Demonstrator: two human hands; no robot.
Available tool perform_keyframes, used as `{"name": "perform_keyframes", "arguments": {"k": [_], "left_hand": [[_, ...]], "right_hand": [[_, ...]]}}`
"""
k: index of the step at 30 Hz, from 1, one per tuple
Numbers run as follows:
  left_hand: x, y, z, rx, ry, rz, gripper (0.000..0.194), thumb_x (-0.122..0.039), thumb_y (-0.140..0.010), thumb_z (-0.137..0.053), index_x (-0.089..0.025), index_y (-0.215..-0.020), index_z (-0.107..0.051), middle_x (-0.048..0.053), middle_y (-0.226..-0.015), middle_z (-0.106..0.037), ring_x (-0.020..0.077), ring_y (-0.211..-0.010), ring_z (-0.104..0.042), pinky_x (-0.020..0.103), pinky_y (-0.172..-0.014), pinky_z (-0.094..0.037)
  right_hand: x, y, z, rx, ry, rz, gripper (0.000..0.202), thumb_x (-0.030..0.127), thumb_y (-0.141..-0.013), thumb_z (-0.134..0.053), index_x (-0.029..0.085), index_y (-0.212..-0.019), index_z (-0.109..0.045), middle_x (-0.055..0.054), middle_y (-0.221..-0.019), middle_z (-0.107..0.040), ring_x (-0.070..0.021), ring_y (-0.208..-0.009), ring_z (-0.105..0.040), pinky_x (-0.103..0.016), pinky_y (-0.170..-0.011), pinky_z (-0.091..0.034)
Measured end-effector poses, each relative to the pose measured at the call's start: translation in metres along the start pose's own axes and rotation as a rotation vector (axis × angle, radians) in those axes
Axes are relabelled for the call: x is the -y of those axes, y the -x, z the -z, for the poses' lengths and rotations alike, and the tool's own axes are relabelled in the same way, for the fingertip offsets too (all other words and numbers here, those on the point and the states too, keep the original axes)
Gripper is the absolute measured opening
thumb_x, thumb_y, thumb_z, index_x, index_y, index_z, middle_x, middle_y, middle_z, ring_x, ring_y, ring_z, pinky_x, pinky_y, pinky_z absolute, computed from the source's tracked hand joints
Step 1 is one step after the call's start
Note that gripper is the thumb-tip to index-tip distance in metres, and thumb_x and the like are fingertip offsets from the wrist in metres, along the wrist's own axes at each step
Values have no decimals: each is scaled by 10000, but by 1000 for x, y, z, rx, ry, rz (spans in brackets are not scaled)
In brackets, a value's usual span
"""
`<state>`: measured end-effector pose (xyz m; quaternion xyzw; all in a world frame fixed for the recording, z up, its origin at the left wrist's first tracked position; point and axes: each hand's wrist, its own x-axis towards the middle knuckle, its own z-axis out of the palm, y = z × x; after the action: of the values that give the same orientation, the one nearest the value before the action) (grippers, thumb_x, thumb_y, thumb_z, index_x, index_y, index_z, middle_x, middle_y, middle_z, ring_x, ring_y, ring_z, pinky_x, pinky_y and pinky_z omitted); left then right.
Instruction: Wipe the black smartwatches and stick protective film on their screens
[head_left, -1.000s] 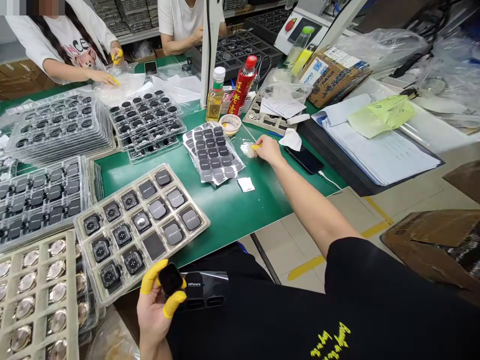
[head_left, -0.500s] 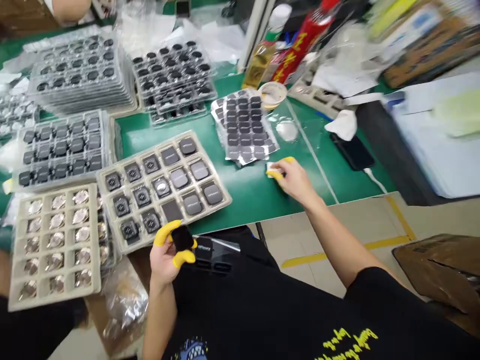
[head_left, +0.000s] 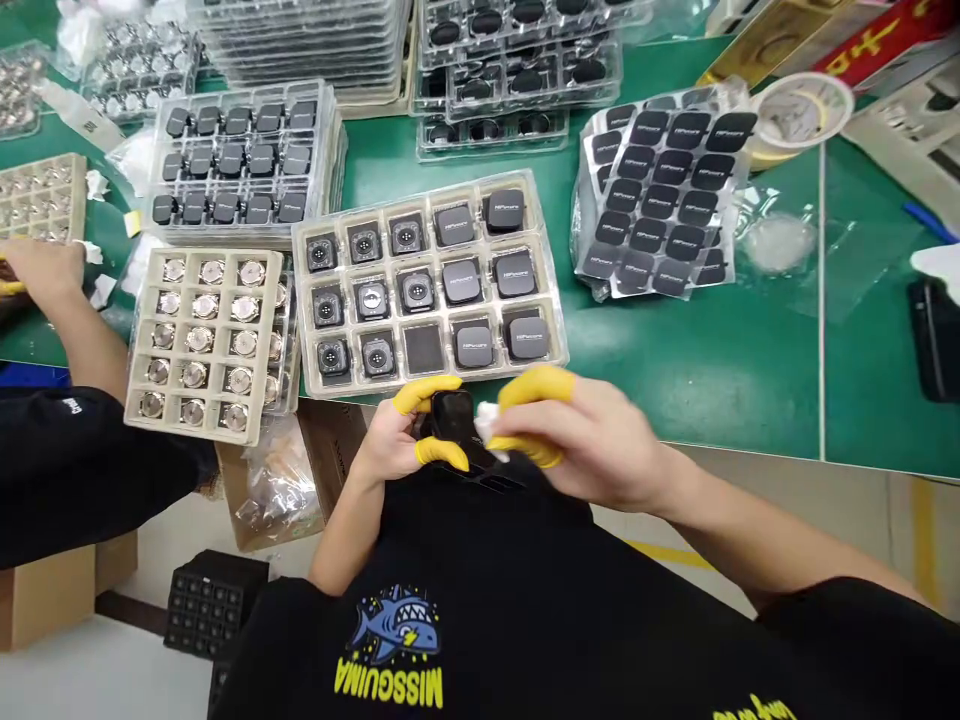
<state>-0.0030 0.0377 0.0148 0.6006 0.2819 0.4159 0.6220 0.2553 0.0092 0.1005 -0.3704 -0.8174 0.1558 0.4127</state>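
Note:
My left hand [head_left: 390, 440], with yellow finger cots on thumb and finger, grips a dark square watch body [head_left: 453, 415] by its edges. A strip of clear film with dark patches hangs beside it, partly hidden. Close to the watch's right side, my right hand [head_left: 600, 440], also in yellow finger cots, pinches a small crumpled white wipe [head_left: 487, 424]. Whether the wipe touches the watch I cannot tell. Just beyond both hands lies a beige tray [head_left: 424, 350] of square watch bodies; some show sensor backs, others dark covered faces.
A sheet stack of dark square stickers [head_left: 660, 200] lies at the right, near a tape roll [head_left: 838, 100]. Left are a tray of round watches [head_left: 266, 300] and a clear tray stack [head_left: 330, 150]. A co-worker's hand [head_left: 45, 270] is at far left; a phone [head_left: 934, 340] at far right.
My right hand has come from the tabletop to the watch, carrying the white wipe. My left hand still holds the watch. The head view has shifted and moved closer.

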Motion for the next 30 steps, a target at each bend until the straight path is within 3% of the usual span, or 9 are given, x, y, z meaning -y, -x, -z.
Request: {"name": "perform_keyframes", "arguments": {"k": [3,7,10,14,17,20,23,25,30], "left_hand": [[-2,0,4,45,-134,-76,884,-769,-814,-961,-209,-1476,-786,113,-1166,-903,257,-993,-879,330,-926,-714],[-5,5,9,93,-228,-84,849,-775,-895,-898,-209,-1513,-764,79,-1062,-889,241,-887,-856,335,-867,-708],[-5,7,10,90,-234,-98,835,-769,-903,-896,-210,-1509,-762,95,-1123,-896,281,-1007,-881,366,-956,-721],[-1,9,8,76,-154,-115,787,-710,-929,-915,-229,-1529,-746,119,-1284,-897,308,-1171,-882,396,-1089,-702],[3,12,7,57,-43,-80,805,-672,-900,-961,-236,-1540,-742,133,-1308,-899,300,-1130,-895,369,-1010,-717],[1,17,7,-7,64,3,832,-668,-827,-1018,-237,-1495,-773,97,-1134,-906,271,-974,-896,347,-877,-724],[-5,19,8,-61,108,48,875,-702,-757,-1044,-232,-1452,-794,52,-983,-877,239,-849,-864,347,-821,-720],[-9,16,10,-60,99,46,872,-689,-749,-1056,-229,-1443,-798,59,-1003,-883,230,-850,-856,343,-834,-720],[-14,6,15,-14,-23,0,902,-747,-726,-1040,-201,-1409,-818,89,-1061,-898,239,-889,-853,310,-813,-694]], "right_hand": [[4,-22,-16,108,39,119,244,104,-1155,-554,211,-1084,-762,-48,-885,-720,-197,-768,-629,-313,-679,-511],[2,-29,-20,185,37,184,307,154,-1223,-500,174,-1119,-788,-54,-895,-750,-213,-824,-625,-336,-742,-532],[5,-30,-20,163,104,249,241,146,-1210,-545,156,-1251,-783,-68,-957,-783,-227,-856,-627,-355,-723,-503],[5,-31,-23,134,252,247,259,141,-1195,-538,142,-1213,-796,-86,-920,-737,-235,-819,-577,-366,-695,-464],[-4,-28,-21,133,327,217,301,102,-1180,-508,141,-1118,-800,-91,-902,-717,-233,-805,-576,-362,-681,-471],[-17,-25,-13,84,368,171,257,75,-1152,-547,192,-1107,-771,-82,-960,-743,-226,-830,-638,-342,-649,-481],[-22,-24,-4,-8,245,60,135,150,-1156,-639,246,-1158,-734,-61,-1002,-755,-216,-849,-695,-329,-676,-542],[-15,-27,-2,-30,114,27,79,196,-1160,-676,249,-1171,-732,-62,-1031,-763,-201,-847,-706,-325,-707,-565],[10,-40,-16,177,93,210,329,168,-1210,-523,207,-1023,-791,-34,-865,-724,-190,-781,-628,-327,-675,-491]]}}
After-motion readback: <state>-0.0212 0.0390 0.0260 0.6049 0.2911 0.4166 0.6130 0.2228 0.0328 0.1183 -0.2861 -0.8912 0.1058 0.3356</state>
